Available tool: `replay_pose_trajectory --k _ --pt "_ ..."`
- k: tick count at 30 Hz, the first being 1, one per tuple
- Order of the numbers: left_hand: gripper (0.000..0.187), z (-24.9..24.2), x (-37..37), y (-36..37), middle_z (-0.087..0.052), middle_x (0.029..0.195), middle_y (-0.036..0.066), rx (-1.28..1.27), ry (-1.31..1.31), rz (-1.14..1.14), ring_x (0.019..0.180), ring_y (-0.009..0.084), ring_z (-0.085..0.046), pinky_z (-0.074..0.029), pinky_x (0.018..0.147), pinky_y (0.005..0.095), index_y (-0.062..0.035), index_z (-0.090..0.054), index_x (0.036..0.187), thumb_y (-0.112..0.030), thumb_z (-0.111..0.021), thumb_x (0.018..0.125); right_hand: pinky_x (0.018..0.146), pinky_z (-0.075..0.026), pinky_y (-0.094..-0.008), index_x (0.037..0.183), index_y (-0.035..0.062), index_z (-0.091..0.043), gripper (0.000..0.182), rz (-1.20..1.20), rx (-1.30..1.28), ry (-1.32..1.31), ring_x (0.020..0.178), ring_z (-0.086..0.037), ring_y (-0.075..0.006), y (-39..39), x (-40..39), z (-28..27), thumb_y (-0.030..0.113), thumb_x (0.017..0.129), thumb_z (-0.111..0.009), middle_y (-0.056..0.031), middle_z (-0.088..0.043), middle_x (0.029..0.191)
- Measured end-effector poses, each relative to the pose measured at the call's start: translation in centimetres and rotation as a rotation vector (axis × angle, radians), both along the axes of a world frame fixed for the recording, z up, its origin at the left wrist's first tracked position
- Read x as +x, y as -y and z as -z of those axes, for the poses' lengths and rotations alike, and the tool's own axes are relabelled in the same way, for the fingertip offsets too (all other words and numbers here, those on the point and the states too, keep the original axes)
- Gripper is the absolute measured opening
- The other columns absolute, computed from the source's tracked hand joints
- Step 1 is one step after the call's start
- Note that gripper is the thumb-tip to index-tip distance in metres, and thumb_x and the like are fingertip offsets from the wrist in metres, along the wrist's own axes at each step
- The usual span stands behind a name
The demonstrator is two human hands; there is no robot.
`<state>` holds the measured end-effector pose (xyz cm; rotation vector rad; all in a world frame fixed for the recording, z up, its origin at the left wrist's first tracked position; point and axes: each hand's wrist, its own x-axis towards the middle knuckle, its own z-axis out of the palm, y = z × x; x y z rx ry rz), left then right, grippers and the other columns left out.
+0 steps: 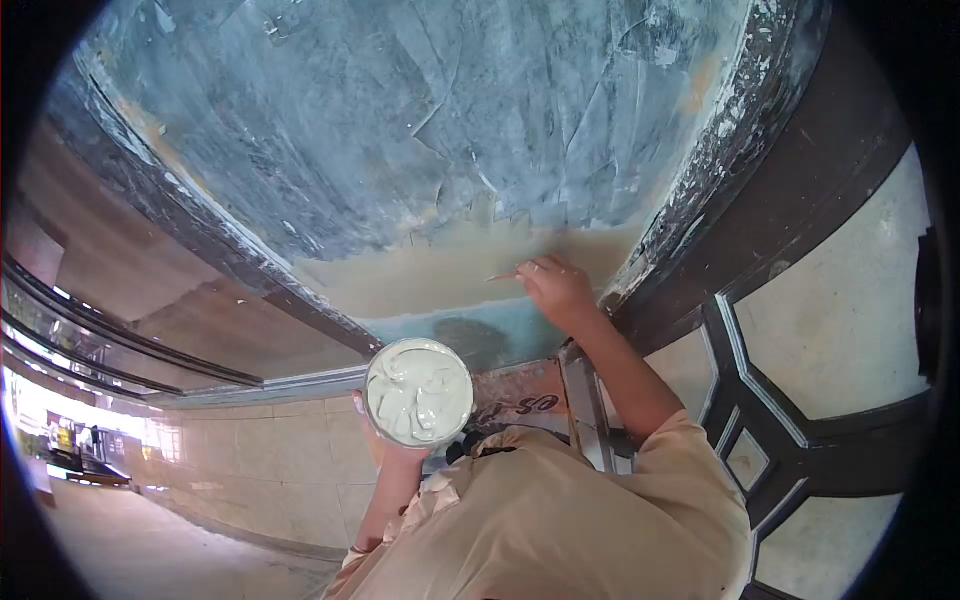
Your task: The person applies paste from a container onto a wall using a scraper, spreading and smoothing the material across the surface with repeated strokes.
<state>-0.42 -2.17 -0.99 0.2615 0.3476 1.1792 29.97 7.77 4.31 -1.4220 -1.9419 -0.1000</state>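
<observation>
My left hand holds up a round tub from below and the side, mostly hidden by it. Thick off-white paste with swirled ridges fills the tub almost to its rim. Higher and to the right, my right hand is closed around a thin reddish-brown tool, whose tip points left against the wall. The tool lies over a beige band in the lower part of the recessed wall panel. Above this band the panel is grey-blue, with patchy coats and jagged edges.
Dark, worn frame strips with flaking paint border the panel on both sides. On the right stands a dark lattice with pale panes. Under the panel, near my body, is a reddish lettered surface. A tiled wall runs along the lower left.
</observation>
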Motion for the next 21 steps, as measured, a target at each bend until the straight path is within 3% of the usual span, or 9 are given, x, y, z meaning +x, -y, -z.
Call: replay_pose_trajectory --k 2,6,9,12,13,15,18,21 --pt "0.093 -0.4 -0.9 -0.4 -0.036 0.153 0.012 0.028 0.011 0.008 0.137 0.0385 -0.038 -0.034 0.111 0.0594 -0.0211 -0.036 0.149 -0.084 -0.037 0.080 0.071 -0.052 -0.0433 0.097 0.0114 -0.065 0.012 0.061 0.089 0.006 0.089 -0.063 -0.0286 -0.4 0.0 -1.6 0.018 0.087 -0.065 -0.0058 -0.066 0.094" --pt "0.090 -0.7 -2.1 -0.6 -0.036 0.153 0.011 0.053 0.034 0.042 0.137 0.0377 -0.038 -0.034 0.111 0.0592 -0.0218 -0.037 0.148 -0.082 -0.038 0.082 0.070 -0.051 -0.0433 0.094 0.0105 -0.065 0.010 0.148 0.336 -0.078 0.086 -0.062 -0.0302 1.2 0.2 -12.4 0.017 0.087 -0.065 -0.0070 -0.066 0.089" --pt "0.104 -2.0 -2.4 -0.8 -0.034 0.152 0.019 0.032 0.032 0.022 0.137 0.0420 -0.036 -0.033 0.110 0.0621 -0.0199 -0.032 0.150 -0.086 -0.050 0.071 0.072 -0.049 -0.0437 0.093 0.0094 -0.065 0.011 0.143 0.484 -0.200 0.084 -0.062 -0.0331 2.6 0.2 -15.3 0.019 0.088 -0.064 -0.0095 -0.065 0.087" --pt "0.105 -3.6 -2.9 -0.9 -0.033 0.153 0.016 0.120 0.155 0.154 0.137 0.0436 -0.036 -0.032 0.108 0.0673 -0.0210 -0.033 0.150 -0.086 -0.052 0.069 0.074 -0.049 -0.0445 0.095 0.0096 -0.064 0.013 0.076 0.140 -0.088 0.089 -0.061 -0.0339 2.7 -1.2 -10.9 0.022 0.090 -0.063 -0.0108 -0.064 0.091" --pt "0.107 -3.6 -3.3 -0.9 -0.032 0.154 0.014 0.111 0.166 0.177 0.136 0.0449 -0.036 -0.031 0.105 0.0716 -0.0223 -0.033 0.150 -0.086 -0.055 0.067 0.074 -0.049 -0.0449 0.096 0.0099 -0.064 0.013 0.087 -0.012 -0.026 0.091 -0.061 -0.0334 2.3 -1.9 -7.3 0.022 0.090 -0.062 -0.0107 -0.064 0.093" --pt "0.105 -2.5 -4.7 -0.9 -0.033 0.154 0.014 0.102 0.104 0.151 0.136 0.0436 -0.036 -0.031 0.108 0.0682 -0.0209 -0.033 0.149 -0.085 -0.053 0.069 0.075 -0.050 -0.0445 0.098 0.0114 -0.063 0.014 0.095 -0.116 -0.035 0.096 -0.060 -0.0324 2.5 -3.4 0.2 0.024 0.091 -0.061 -0.0096 -0.063 0.096" --pt "0.102 -1.4 -6.1 -0.6 -0.034 0.153 0.013 0.065 0.086 0.101 0.137 0.0414 -0.037 -0.032 0.110 0.0640 -0.0196 -0.035 0.149 -0.084 -0.051 0.072 0.075 -0.052 -0.0439 0.100 0.0131 -0.063 0.015 0.103 -0.073 -0.047 0.097 -0.060 -0.0316 1.7 -4.3 8.6 0.025 0.091 -0.061 -0.0086 -0.064 0.098" --pt "0.099 -0.9 -7.2 -0.3 -0.035 0.153 0.014 0.028 -0.012 0.030 0.137 0.0391 -0.037 -0.033 0.111 0.0592 -0.0192 -0.036 0.148 -0.084 -0.049 0.074 0.075 -0.053 -0.0426 0.098 0.0136 -0.064 0.012 0.183 0.047 0.066 0.095 -0.061 -0.0307 0.3 -4.7 9.3 0.023 0.090 -0.063 -0.0077 -0.065 0.100"
